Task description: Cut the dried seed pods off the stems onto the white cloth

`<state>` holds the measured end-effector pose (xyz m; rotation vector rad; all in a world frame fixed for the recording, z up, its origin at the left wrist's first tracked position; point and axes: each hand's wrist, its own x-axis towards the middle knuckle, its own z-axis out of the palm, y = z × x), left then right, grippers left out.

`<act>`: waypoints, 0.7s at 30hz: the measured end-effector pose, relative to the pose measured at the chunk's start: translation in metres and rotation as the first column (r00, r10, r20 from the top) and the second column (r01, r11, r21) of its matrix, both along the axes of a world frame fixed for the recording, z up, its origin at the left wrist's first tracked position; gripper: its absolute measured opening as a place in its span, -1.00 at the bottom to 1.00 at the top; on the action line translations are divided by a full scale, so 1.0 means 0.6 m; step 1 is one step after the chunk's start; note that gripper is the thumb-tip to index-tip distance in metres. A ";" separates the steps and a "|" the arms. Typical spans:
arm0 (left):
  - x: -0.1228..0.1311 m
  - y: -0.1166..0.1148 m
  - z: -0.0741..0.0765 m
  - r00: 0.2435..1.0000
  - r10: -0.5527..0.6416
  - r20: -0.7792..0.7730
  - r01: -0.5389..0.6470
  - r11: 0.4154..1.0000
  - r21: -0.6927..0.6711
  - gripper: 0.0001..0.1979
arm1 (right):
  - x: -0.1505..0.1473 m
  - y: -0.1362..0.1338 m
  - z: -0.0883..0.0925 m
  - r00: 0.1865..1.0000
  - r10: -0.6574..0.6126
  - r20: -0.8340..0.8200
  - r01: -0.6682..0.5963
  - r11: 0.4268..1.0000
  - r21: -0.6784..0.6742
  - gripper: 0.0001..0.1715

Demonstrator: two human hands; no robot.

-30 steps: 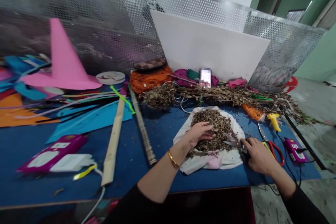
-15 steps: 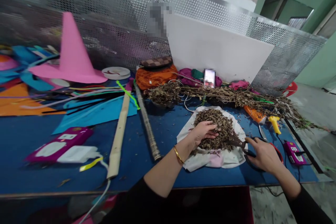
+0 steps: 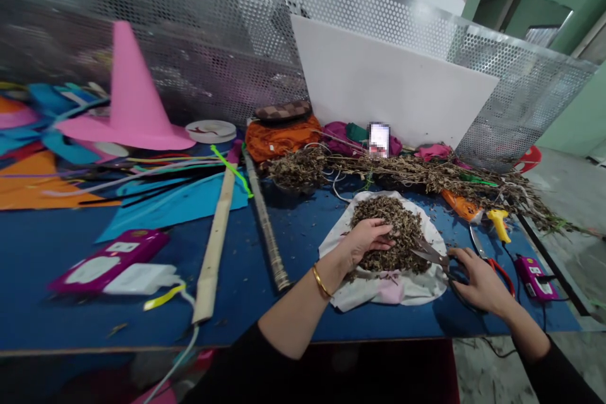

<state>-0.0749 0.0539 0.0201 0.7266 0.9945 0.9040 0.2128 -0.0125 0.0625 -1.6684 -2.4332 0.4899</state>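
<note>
On a white cloth (image 3: 338,293) lies a heap of crumbled dried plant (image 3: 392,227), brown and leafy. My left hand (image 3: 367,242) rests on the heap's left side, its fingers curled around some of the dried plant; how much it holds is partly hidden. A gold bangle circles that wrist. My right hand (image 3: 480,281), at the cloth's right edge, grips a pair of scissors (image 3: 433,254) by dark handles. The blades point left into the heap and stand slightly apart.
Dried stalks (image 3: 435,173) lie along the back. At right are a second pair of scissors with red handles (image 3: 504,278), a yellow glue gun (image 3: 499,225) and a purple power strip (image 3: 536,279). Left are wooden sticks (image 3: 215,252) and a pink pointed hat (image 3: 130,101).
My right hand has shifted slightly right with the scissors, and the blades have spread apart. My left hand stays in place on the heap.
</note>
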 end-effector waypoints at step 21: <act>0.004 -0.007 0.004 0.977 0.207 0.059 -0.212 0.972 0.104 -0.69 | -0.109 0.075 -0.030 0.978 0.031 -0.207 -0.036 0.999 -0.022 -0.33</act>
